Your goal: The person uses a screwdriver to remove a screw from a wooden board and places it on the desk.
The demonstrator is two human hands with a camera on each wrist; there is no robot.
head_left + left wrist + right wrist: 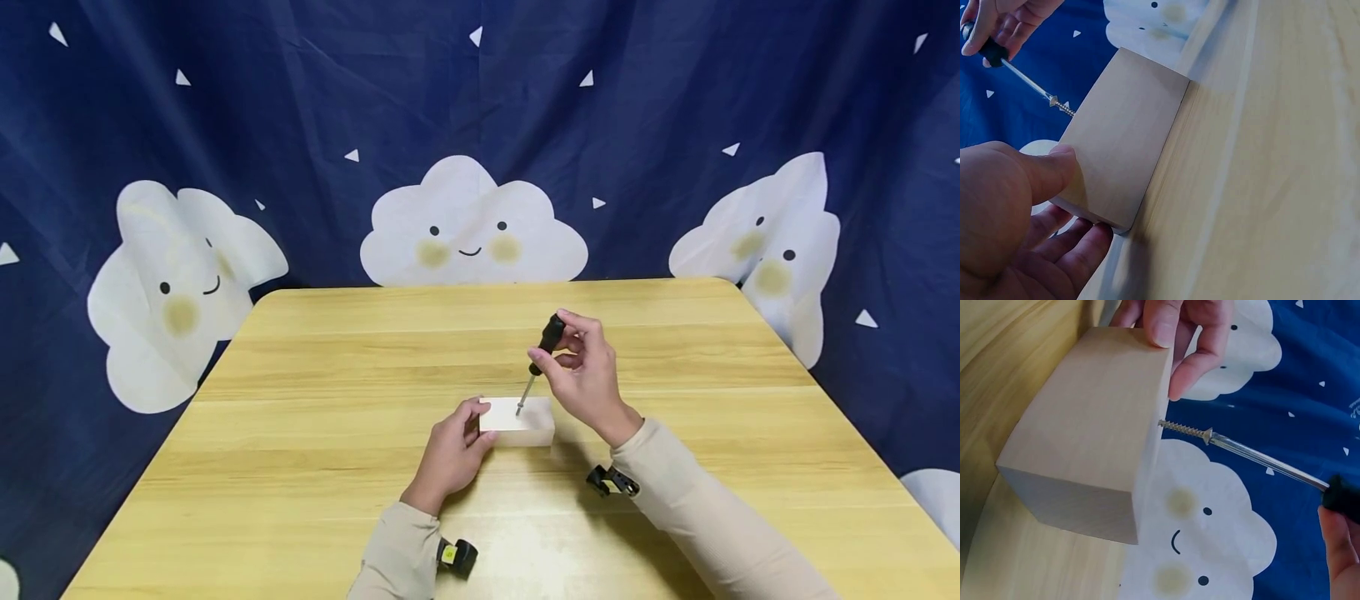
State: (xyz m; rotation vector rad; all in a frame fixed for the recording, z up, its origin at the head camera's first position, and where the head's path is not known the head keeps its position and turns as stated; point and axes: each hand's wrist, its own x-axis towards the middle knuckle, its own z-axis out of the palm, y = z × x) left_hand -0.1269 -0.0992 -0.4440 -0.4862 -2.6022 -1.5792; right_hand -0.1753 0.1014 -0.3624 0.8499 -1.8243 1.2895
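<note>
A pale wooden block (516,437) lies on the table. My left hand (453,454) grips its left end, thumb on the near side and fingers around the end and far side. With thumb and fingers my right hand (588,375) holds a screwdriver (551,333) by its black handle, its shaft slanting down to the block's top face. At the shaft's tip sits a screw (1185,430), its head against the tip and its thread mostly exposed. The screw's point is at the block's top; whether it has entered the wood I cannot tell.
The light wooden table (315,400) reaches back to a dark blue curtain (480,100) printed with white clouds and triangles. A small black wrist camera (459,558) is strapped by the left sleeve, another camera (611,481) by the right.
</note>
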